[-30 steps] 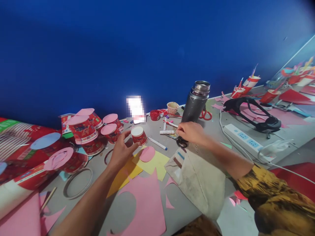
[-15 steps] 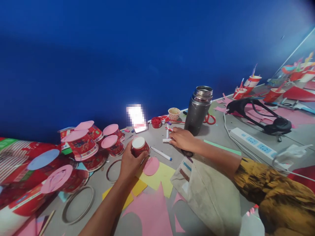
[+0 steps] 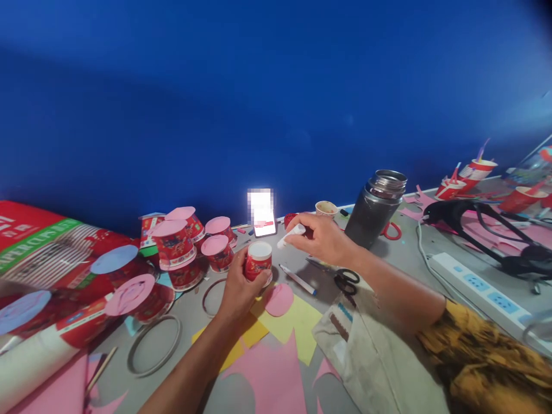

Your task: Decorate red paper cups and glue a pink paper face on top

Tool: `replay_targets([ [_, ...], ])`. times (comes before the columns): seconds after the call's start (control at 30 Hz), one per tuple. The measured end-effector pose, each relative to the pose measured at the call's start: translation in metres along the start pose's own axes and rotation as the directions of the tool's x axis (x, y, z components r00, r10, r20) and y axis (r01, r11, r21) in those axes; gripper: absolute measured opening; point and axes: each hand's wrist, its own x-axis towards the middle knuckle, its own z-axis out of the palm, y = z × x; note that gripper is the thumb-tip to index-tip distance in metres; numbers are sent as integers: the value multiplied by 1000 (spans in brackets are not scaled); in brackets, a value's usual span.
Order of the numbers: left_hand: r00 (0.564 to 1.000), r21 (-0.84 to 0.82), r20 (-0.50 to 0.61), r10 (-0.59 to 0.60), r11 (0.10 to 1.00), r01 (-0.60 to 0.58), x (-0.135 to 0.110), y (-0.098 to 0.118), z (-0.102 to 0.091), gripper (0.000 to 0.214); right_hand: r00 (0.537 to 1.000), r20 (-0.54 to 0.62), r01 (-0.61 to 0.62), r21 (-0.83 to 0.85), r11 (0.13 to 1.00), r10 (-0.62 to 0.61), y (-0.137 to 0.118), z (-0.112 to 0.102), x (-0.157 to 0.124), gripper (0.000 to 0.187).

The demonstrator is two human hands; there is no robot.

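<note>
My left hand (image 3: pixel 237 287) is closed round a small red paper cup (image 3: pixel 258 261) turned bottom up, held just above the grey table (image 3: pixel 190 310). My right hand (image 3: pixel 321 237) is closed on a white marker or glue stick (image 3: pixel 290 235), lifted a little above the table to the right of the cup. A pink paper circle (image 3: pixel 279 299) lies on yellow paper (image 3: pixel 297 319) just below the cup. Black-handled scissors (image 3: pixel 340 277) and a white pen (image 3: pixel 297 279) lie under my right forearm.
Red cups capped with pink discs (image 3: pixel 185 247) crowd the left, with cut rings (image 3: pixel 154 345) and pink paper (image 3: pixel 267 379). A lit phone (image 3: pixel 263 215) leans on the blue wall. A steel flask (image 3: pixel 376 208), a power strip (image 3: pixel 478 284), a cloth bag (image 3: pixel 371 356) lie right.
My right hand has picked the white marker off the table and raised it toward the cup. My left hand closed on the cup and lifted it. The view shifted rightward.
</note>
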Motion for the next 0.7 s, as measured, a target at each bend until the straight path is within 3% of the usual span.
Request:
replay_targets([
  [0.17, 995, 97, 23, 96, 991, -97, 0, -12, -1, 57, 991, 72, 110, -5, 994, -109, -8, 22, 4, 8],
  [0.37, 972, 188, 111, 206, 956, -224, -1, -15, 2, 55, 977, 123, 181, -20, 983, -177, -1, 32, 1, 5],
  [0.7, 926, 318, 223, 306, 875, -366, -1, -10, 3, 51, 980, 23, 198, -25, 980, -197, 4, 37, 4, 8],
])
